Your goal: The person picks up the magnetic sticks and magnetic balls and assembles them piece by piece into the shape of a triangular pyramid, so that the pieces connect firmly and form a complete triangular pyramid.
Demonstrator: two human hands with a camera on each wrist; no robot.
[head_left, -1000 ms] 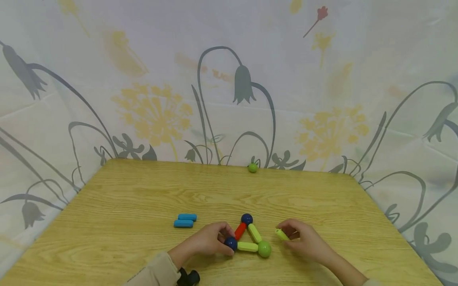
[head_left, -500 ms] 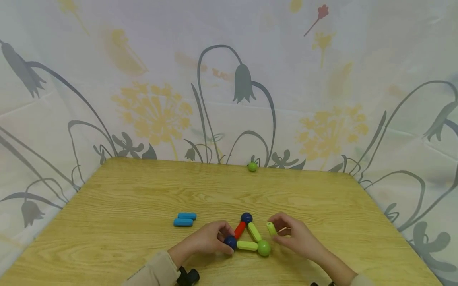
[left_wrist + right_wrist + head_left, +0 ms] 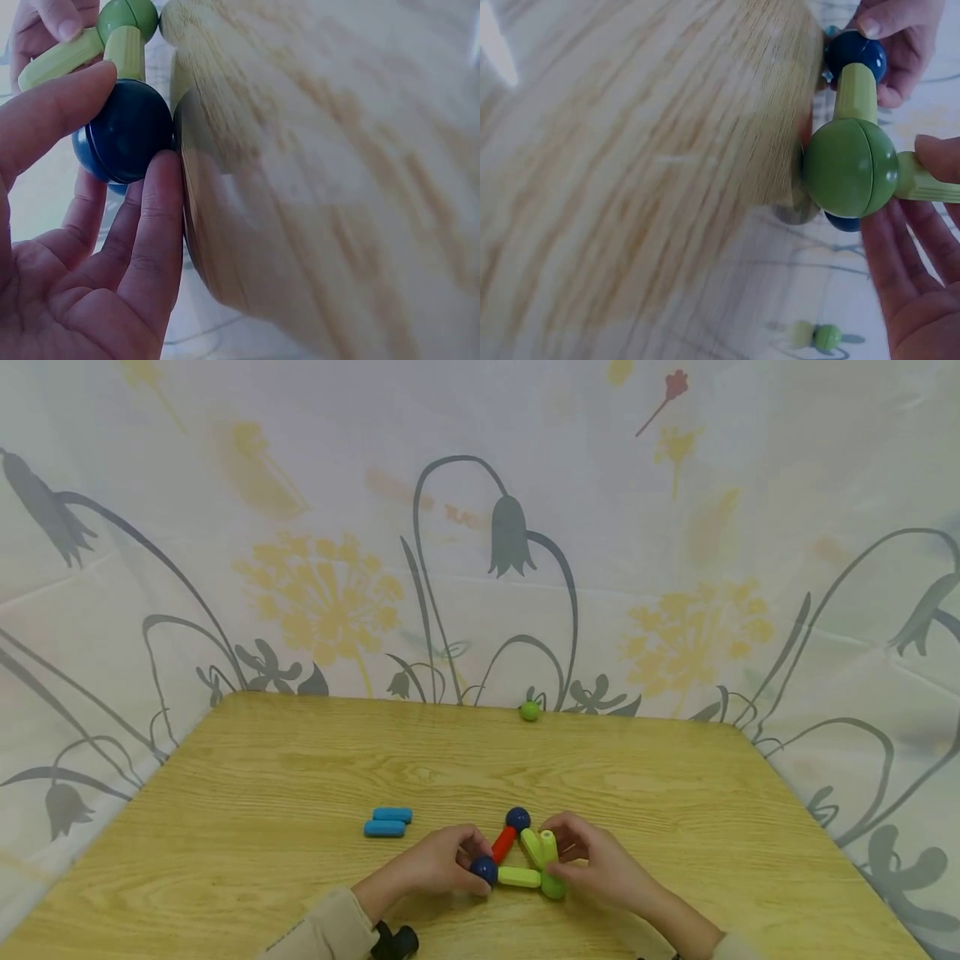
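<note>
A triangle of toy rods and balls lies on the table: a red rod point(image 3: 504, 843), two yellow-green rods, a far dark blue ball point(image 3: 517, 819), a near dark blue ball point(image 3: 483, 871) and a green ball point(image 3: 553, 887). My left hand point(image 3: 442, 862) grips the near blue ball between thumb and fingers. With my right hand point(image 3: 600, 864) I pinch another yellow-green rod point(image 3: 548, 847), standing upright on the green ball. In the right wrist view this rod's end meets the green ball point(image 3: 851, 166), with fingertips at the ball's side.
Two blue rods point(image 3: 386, 822) lie side by side left of the triangle. A loose green ball point(image 3: 529, 711) sits at the far edge of the wooden table point(image 3: 300, 760). Behind it hangs a flower-patterned cloth point(image 3: 330, 460). A black device point(image 3: 395, 941) is by my left wrist.
My right hand has moved left with the yellow-green rod, tipped it upright and brought it onto the green ball. My left hand has stayed on the blue ball.
</note>
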